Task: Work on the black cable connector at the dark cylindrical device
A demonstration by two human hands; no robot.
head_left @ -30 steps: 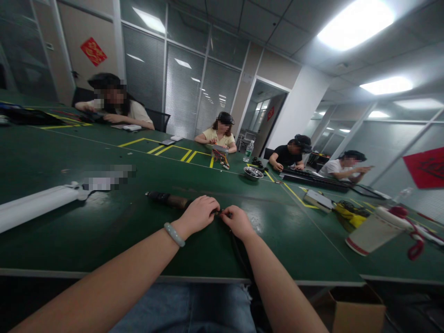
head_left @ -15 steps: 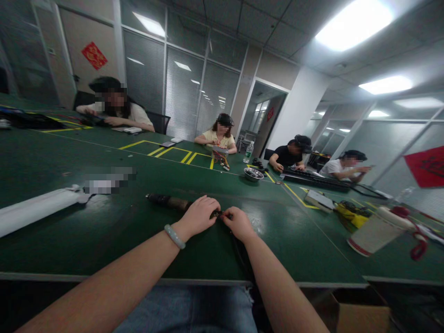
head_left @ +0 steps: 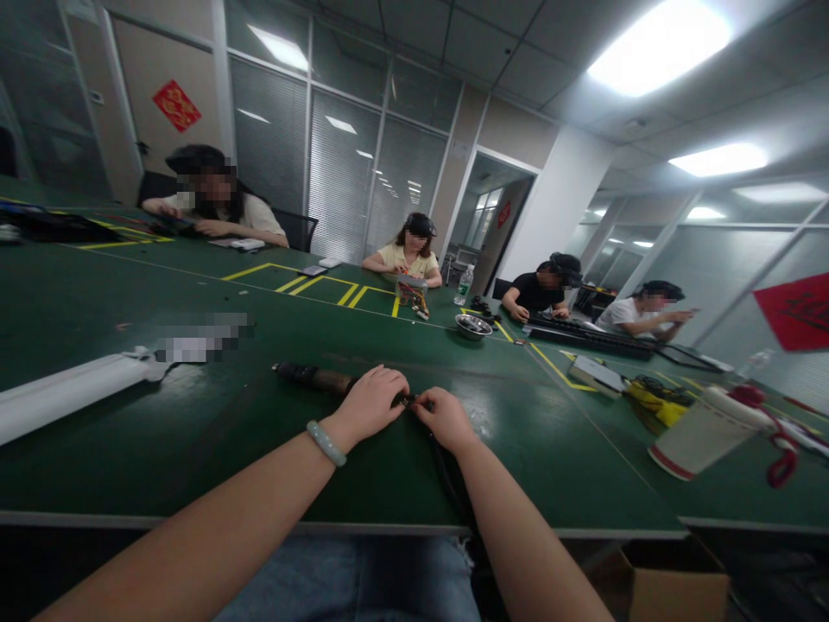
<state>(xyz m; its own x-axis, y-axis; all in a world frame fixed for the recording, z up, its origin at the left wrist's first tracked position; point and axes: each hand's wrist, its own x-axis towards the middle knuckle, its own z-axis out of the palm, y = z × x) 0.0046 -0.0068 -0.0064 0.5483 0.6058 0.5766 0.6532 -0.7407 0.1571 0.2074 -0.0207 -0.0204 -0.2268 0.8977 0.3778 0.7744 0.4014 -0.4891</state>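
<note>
A dark cylindrical tool that looks like an electric screwdriver [head_left: 327, 381] lies on the green table, its narrow black nose toward the left. My left hand [head_left: 376, 399] is closed over its right end, which is hidden under the palm and fingers. Close beside it, my right hand [head_left: 446, 415] pinches a small dark cable plug [head_left: 412, 400] with thumb and fingertips. The plug is right at the tool's end; whether it is seated I cannot tell. A black cable [head_left: 446, 473] runs from under my right hand down over the table's front edge.
A long white roll [head_left: 78, 396] lies at left. A metal bowl [head_left: 473, 326] of small dark parts and a water bottle [head_left: 464, 285] stand farther back. On the right are a white tumbler [head_left: 707, 432], a grey box [head_left: 596, 377] and yellow cable [head_left: 657, 402]. Several people sit opposite.
My hands stay almost in place at the joint between tool and plug, with only slight finger movement. The tool has not moved.
</note>
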